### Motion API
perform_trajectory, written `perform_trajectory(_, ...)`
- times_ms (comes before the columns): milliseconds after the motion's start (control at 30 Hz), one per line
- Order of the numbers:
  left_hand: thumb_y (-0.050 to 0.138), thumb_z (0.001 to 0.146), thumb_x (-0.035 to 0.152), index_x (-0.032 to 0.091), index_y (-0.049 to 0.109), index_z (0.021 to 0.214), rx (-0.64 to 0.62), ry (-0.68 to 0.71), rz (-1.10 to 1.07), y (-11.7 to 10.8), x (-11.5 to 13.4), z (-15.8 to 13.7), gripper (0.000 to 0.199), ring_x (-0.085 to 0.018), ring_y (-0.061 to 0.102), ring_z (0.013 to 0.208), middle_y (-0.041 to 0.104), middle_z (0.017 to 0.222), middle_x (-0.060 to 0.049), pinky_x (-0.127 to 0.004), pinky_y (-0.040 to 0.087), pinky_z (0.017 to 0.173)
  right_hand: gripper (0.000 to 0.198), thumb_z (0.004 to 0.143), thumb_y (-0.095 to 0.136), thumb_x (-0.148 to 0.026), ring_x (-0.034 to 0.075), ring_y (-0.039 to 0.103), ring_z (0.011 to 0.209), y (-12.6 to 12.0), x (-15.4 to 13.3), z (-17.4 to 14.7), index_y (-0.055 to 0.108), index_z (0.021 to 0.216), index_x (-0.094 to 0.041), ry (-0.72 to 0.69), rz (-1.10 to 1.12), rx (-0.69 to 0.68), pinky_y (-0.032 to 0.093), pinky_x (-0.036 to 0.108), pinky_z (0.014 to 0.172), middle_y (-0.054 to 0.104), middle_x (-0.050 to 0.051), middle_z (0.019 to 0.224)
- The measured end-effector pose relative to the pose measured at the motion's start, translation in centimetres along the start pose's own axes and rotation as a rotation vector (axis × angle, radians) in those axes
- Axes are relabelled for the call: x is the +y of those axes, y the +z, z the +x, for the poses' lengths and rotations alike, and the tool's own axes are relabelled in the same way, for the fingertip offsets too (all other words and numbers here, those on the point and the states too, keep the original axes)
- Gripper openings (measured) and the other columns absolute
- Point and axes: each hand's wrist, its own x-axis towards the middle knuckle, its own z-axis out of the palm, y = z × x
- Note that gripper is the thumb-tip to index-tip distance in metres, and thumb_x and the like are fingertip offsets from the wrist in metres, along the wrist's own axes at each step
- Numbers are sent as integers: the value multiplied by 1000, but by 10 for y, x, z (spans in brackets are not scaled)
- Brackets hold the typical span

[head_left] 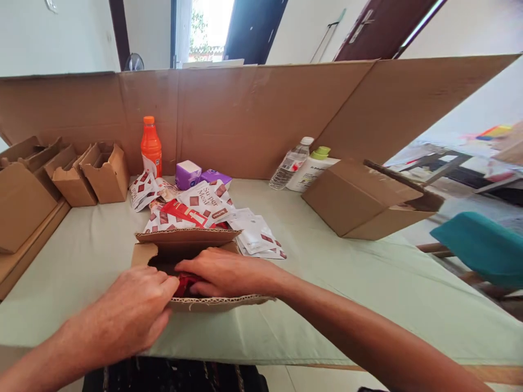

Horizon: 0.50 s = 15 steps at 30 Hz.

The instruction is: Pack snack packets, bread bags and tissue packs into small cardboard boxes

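An open cardboard box (143, 253) stands near the table's front edge. At its front left corner, my left hand (139, 307) is closed over the rim, thumb outside and fingertips beside a red packet (186, 283). My right hand (229, 272) reaches down into the box from the right. Its thumb and fingers close around the red packet, whose lower part is hidden by the front wall. Just behind the box lies a pile of white packets with brown squares (204, 198), with a red sachet (186, 212) on top.
Several small cardboard boxes (108, 177) line the left side. Behind the pile are an orange bottle (151, 144) and purple boxes (188, 174). A clear bottle (290, 166), white bottle (312, 171) and tilted carton (351, 201) stand right. A cardboard screen (229, 120) borders the back.
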Motion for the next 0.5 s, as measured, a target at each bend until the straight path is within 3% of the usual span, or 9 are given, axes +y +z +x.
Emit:
perform_trajectory(67, 54, 84, 8, 19, 65, 94, -100, -41, -47, 1, -5, 3, 19, -27, 68, 83, 72, 90, -7, -39, 55, 76, 29, 95, 59, -20, 21, 74, 95, -3, 6, -22, 72, 121, -18, -78, 124, 242, 54, 31, 81, 79, 9, 110)
perform_trajectory(133, 53, 85, 8, 20, 65, 93, -147, -60, -96, 0, -6, 3, 18, -27, 67, 86, 71, 91, -7, -39, 53, 78, 23, 99, 55, -23, 17, 74, 88, -9, 19, -44, 75, 111, -19, -103, 259, 580, 56, 28, 79, 80, 6, 101)
perform_trajectory(200, 52, 86, 7, 20, 65, 92, -196, -75, -116, -2, -4, 2, 20, -27, 66, 88, 71, 93, -7, -40, 52, 79, 24, 102, 52, -29, 16, 73, 80, -16, 41, -53, 74, 105, -20, 2, 349, 867, 56, 26, 71, 79, 5, 90)
perform_trajectory(233, 51, 86, 6, 19, 66, 92, -223, -81, -115, -4, -2, 1, 21, -27, 65, 88, 71, 93, -7, -40, 52, 79, 26, 103, 50, -31, 16, 73, 80, -18, 56, -50, 73, 106, -20, 109, 355, 926, 56, 26, 69, 79, 5, 89)
perform_trajectory(267, 50, 87, 5, 19, 66, 92, -245, -85, -113, -6, 0, 1, 22, -27, 65, 88, 71, 94, -7, -40, 52, 79, 28, 103, 48, -31, 17, 73, 82, -20, 71, -43, 72, 109, -19, 229, 336, 916, 56, 26, 69, 79, 5, 93)
perform_trajectory(333, 49, 87, 5, 20, 67, 94, -264, -89, -119, -11, 3, 2, 24, -27, 65, 90, 71, 96, -6, -40, 52, 80, 28, 101, 47, -25, 18, 73, 90, -18, 103, -15, 71, 112, -17, 441, 255, 748, 55, 27, 75, 78, 7, 102)
perform_trajectory(433, 56, 84, 10, 23, 68, 102, -267, -93, -133, -19, 1, 8, 26, -28, 66, 100, 71, 111, -7, -42, 53, 88, 20, 90, 62, -23, 24, 71, 96, -5, 139, 39, 73, 105, -15, 548, 171, 547, 51, 31, 82, 78, 11, 104)
perform_trajectory(500, 61, 82, 16, 24, 68, 111, -307, -104, -118, -26, -2, 17, 31, -31, 66, 109, 68, 127, -10, -44, 54, 91, 34, 83, 73, -29, 30, 70, 99, 7, 152, 69, 71, 112, -13, 571, 142, 508, 48, 33, 80, 77, 15, 106)
